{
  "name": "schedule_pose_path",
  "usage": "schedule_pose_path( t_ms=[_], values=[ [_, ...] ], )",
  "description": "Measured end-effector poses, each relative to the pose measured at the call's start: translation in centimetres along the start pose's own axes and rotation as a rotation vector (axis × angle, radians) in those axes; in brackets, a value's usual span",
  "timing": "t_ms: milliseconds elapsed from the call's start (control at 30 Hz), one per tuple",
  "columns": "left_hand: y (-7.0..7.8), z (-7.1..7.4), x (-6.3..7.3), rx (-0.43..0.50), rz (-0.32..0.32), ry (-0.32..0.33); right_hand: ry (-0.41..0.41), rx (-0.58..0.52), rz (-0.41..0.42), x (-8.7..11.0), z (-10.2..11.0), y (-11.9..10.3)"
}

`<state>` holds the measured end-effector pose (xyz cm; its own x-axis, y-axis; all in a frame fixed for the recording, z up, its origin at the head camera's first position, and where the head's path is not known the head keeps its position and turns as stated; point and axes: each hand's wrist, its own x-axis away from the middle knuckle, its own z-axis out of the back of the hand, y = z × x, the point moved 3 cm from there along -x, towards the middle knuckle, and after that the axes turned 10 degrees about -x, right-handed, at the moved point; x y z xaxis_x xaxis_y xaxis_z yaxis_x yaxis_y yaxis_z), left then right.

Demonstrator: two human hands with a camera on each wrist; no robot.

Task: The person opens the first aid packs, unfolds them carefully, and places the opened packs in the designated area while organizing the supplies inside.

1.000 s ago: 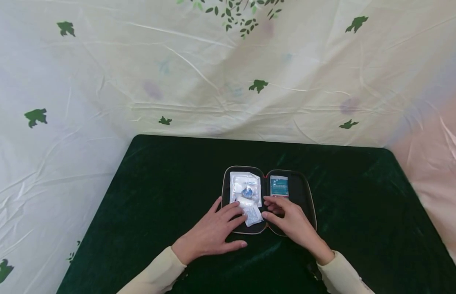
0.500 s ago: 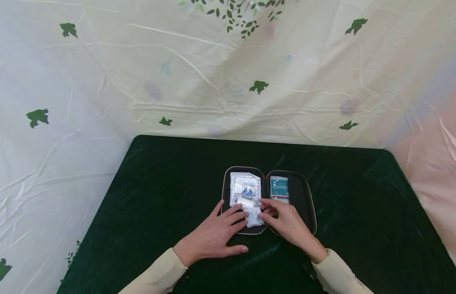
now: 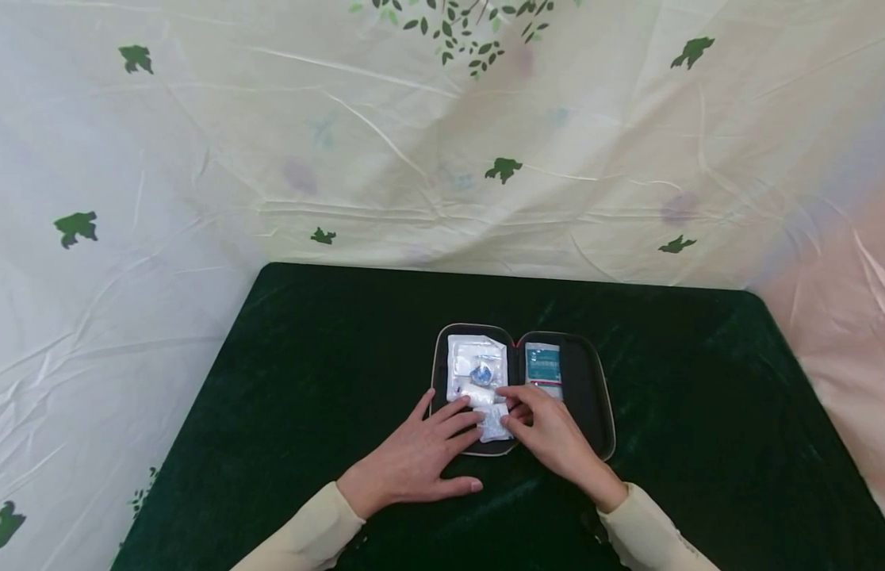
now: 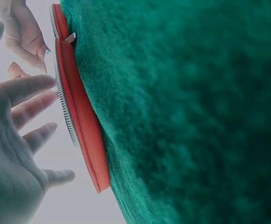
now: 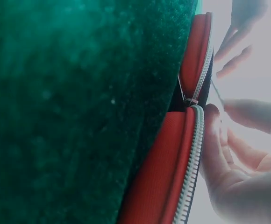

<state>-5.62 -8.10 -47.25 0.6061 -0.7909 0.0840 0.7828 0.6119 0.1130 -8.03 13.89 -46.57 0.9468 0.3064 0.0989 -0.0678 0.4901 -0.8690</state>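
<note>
A zip case (image 3: 588,396), red outside and dark inside, lies unfolded on the table. Its left half holds a flat white packet (image 3: 457,349), a clear bag with something blue (image 3: 481,373) and a small white sachet with faint print (image 3: 494,428). My left hand (image 3: 421,456) spreads straight fingers over the case's near left edge, fingertips touching the sachet's left side. With thumb and fingers, my right hand (image 3: 553,432) pinches the sachet's right edge; in the right wrist view, a thin edge shows between those fingers (image 5: 247,112). A teal packet (image 3: 542,361) lies in the right half, partly behind the right hand.
Dark green velvet cloth (image 3: 328,341) covers the table around the case. White fabric (image 3: 414,143) with green leaf and bird prints hangs behind and at both sides. The case's zip teeth (image 4: 65,100) run along its rim.
My right hand has moved left from the case's hinge onto the sachet. The sachet, tilted before, now lies straighter. The left hand has stayed nearly still.
</note>
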Motion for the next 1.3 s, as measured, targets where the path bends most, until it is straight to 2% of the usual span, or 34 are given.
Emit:
schedule_pose_path(
  t_ms=[167,333,667,900,1300],
  values=[
    [0.1,0.2,-0.1,0.000,-0.013,0.017,0.010,-0.009,0.003,0.1,0.1,0.1],
    [0.0,0.6,-0.1,0.023,-0.025,0.063,0.033,-0.049,-0.012,0.4,0.5,0.4],
    [0.1,0.9,-0.9,0.045,-0.012,0.113,0.135,-0.092,-0.069,1.3,2.1,1.2],
    [0.4,0.9,-1.6,0.029,-0.016,0.113,0.190,-0.105,-0.078,2.1,3.5,1.9],
    [1.5,0.7,-3.1,0.010,-0.051,0.073,0.258,-0.106,-0.077,3.5,5.6,2.7]
  ],
)
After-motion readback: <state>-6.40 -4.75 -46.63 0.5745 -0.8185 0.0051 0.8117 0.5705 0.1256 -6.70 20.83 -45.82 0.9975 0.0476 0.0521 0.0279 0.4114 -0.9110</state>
